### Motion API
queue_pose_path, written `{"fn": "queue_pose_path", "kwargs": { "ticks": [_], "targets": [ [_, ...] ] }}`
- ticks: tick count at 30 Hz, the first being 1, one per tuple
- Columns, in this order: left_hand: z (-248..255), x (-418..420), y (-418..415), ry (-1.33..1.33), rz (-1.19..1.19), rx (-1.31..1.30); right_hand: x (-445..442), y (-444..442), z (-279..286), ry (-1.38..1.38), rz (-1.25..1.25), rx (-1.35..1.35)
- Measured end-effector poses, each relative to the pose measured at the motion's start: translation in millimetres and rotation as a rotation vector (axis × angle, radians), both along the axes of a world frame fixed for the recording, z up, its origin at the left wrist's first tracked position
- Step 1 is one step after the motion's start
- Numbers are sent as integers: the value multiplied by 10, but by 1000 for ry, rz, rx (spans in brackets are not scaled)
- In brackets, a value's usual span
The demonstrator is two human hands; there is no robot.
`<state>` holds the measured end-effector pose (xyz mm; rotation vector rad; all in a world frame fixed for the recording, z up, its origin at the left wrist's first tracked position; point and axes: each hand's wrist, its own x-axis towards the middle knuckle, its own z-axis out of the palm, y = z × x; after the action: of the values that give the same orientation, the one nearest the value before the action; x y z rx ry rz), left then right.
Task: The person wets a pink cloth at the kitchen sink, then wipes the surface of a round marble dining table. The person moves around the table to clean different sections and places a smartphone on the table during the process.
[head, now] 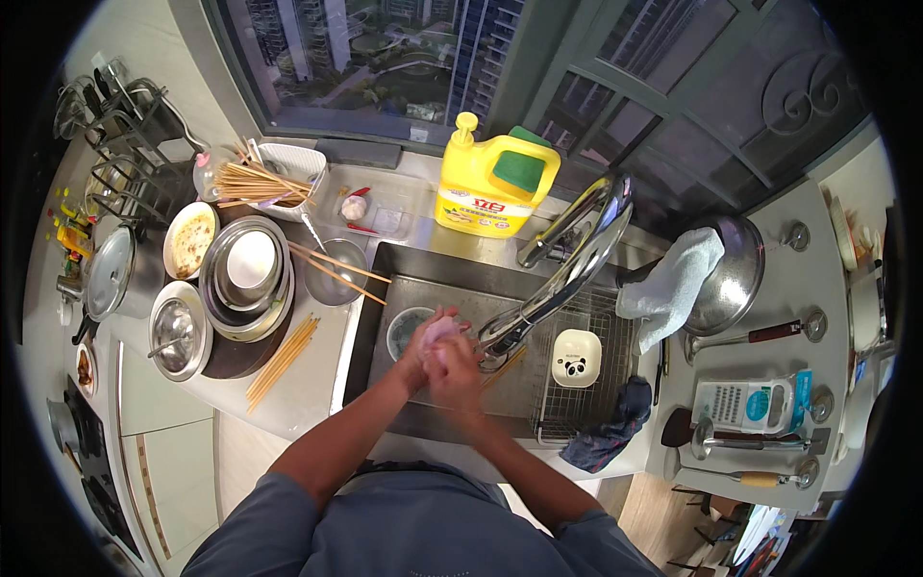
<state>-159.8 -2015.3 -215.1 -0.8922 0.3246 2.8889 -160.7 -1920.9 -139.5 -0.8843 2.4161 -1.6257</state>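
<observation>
Over the sink basin [433,278], my left hand [416,358] and my right hand [458,375] are pressed together around a soft-looking pale pink item [441,332]. Its exact kind is hard to tell, since my fingers cover much of it and the right hand is slightly blurred. Just right of them ends the chrome faucet [537,303], its spout reaching down close to my hands. Partly behind my left hand, a round bowl [402,333] stands on the basin floor. Chopsticks [503,369] lie in the basin, half hidden by my right hand.
A wire rack [598,310] in the sink's right side bears a panda-print bowl [577,358]. Stacked bowls [249,270], loose chopsticks [283,363] and a metal strainer or ladle [335,272] crowd the left counter. Behind stands a yellow detergent jug [490,187]; an upturned wok [728,278] is right.
</observation>
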Motion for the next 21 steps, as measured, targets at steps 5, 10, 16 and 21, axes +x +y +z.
{"fn": "queue_pose_path", "kwargs": {
  "ticks": [5,10,16,21],
  "targets": [
    [-175,78,62,481,-50,202,-157,-47,-164,561,142,156],
    [123,78,297,117,59,-376,-902,-13,-936,422,113,695],
    [-27,58,274,96,52,-101,-655,40,-644,-332,-61,44],
    [12,113,18,-24,50,-42,-54,-7,-65,110,-17,-36]
  ]
}}
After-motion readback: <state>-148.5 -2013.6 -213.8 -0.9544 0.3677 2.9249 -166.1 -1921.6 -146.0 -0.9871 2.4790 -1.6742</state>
